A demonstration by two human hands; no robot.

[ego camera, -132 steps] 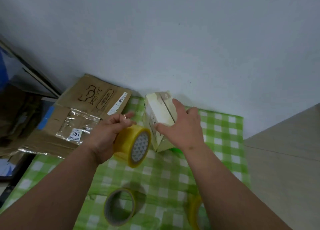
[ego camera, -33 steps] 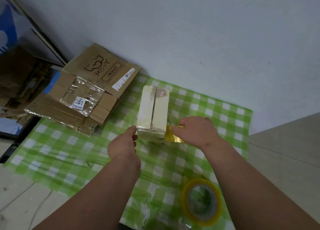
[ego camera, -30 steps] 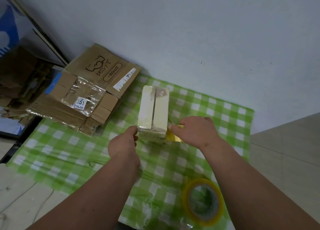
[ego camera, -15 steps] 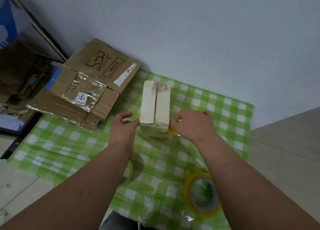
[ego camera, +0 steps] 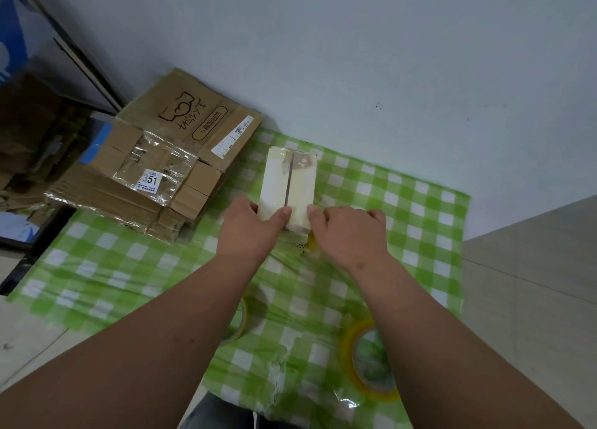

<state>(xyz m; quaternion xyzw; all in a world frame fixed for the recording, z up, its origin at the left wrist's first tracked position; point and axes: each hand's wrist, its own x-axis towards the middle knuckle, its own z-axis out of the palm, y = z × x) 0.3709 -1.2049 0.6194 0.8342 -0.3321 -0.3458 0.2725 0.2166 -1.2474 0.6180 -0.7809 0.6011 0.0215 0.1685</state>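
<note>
While holding a small cream box (ego camera: 287, 183) on the green checked sheet (ego camera: 420, 222), grips its near left corner with the left hand (ego camera: 248, 231), thumb laid over the top beside the centre seam, other fingers down the side. Sets the right hand (ego camera: 350, 234) against the near right corner, fingers curled round a yellow tape roll (ego camera: 311, 244), only a sliver showing beneath. Has the box lying lengthwise, close to the wall, just right of flattened cartons (ego camera: 168, 170). Nearer, a second tape roll (ego camera: 348, 354) lying flat and a third tape roll (ego camera: 241, 318) half hidden under the left forearm.
</note>
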